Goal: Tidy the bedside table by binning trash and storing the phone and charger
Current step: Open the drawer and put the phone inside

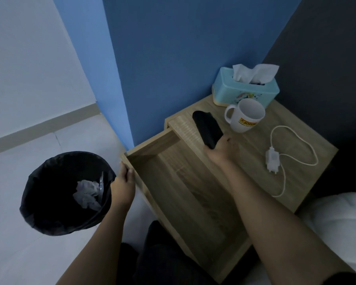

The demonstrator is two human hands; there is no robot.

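My right hand [224,150] holds a black phone [207,129] just above the bedside table's [308,153] left edge, beside the pulled-out wooden drawer [183,192]. My left hand [123,187] grips the drawer's front left corner. A white charger [272,161] with its looped cable lies on the tabletop to the right of the phone. A black-lined bin [66,192] stands on the floor at the left with crumpled white tissue [86,194] inside.
A white mug [245,118] and a turquoise tissue box [247,87] stand at the back of the table against the blue wall. A white pillow [341,219] lies at the right. My dark-clothed knees are below the drawer.
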